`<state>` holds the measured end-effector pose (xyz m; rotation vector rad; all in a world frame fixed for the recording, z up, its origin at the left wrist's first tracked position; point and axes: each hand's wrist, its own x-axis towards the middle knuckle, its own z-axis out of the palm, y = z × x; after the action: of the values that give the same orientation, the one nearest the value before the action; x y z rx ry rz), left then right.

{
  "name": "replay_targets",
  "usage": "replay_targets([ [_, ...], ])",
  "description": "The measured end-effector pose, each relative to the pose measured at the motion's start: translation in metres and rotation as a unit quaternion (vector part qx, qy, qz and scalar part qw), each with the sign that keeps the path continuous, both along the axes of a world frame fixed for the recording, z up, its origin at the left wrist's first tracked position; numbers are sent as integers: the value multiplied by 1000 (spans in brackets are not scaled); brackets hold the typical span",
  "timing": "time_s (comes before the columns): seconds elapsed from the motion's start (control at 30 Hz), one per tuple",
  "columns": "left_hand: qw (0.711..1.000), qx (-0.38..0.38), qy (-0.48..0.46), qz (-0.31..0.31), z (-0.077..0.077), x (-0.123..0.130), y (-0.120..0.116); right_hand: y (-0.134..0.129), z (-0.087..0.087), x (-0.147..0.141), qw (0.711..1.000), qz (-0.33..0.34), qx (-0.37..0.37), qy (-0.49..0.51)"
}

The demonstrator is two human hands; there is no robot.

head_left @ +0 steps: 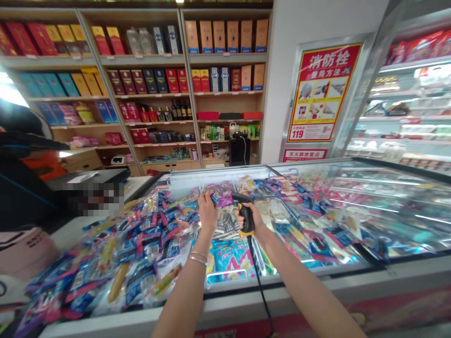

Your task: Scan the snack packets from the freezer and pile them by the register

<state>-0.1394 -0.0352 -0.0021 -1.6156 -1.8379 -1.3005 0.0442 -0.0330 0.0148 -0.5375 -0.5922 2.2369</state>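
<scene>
My right hand [252,218] is wrapped round a black and yellow handheld scanner [247,219], whose cable hangs down over the freezer's front edge. The scanner's head points left, toward my left hand [207,209]. The fingers of my left hand are bent round a small blue packet [214,198], partly hidden by them. Both hands are above the chest freezer [225,300]. Purple packets [224,193] lie just beyond them, and pink and blue ice-cream packs [234,258] are below. A large heap of blue and clear snack packets [148,244] lies to the left.
Sliding glass covers [387,202] span the freezer's right part. At the left are a counter [137,185], a pink container [28,249] and a blurred dark shape. Shelves of boxes [151,96] stand behind, with a red poster [322,94] and a lit display fridge [412,112] at the right.
</scene>
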Motion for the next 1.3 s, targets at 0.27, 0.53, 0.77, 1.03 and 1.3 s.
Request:
replay_targets([
  [0.27,998,-45,52,17,3,3,-4,-4,-4,-6,999,37,-11,2],
  [0.53,995,-72,64,15,6,6,-7,-4,-11,-18,999,5,-30,12],
  [0.77,995,-76,69,7,7,4,-8,-8,-8,-16,999,12,-40,21],
  [1.03,996,-60,71,-9,6,4,-8,-9,-7,-15,999,16,-41,30],
  [1.3,996,-59,57,-27,6,3,-7,-12,-1,-14,998,-6,-55,15],
])
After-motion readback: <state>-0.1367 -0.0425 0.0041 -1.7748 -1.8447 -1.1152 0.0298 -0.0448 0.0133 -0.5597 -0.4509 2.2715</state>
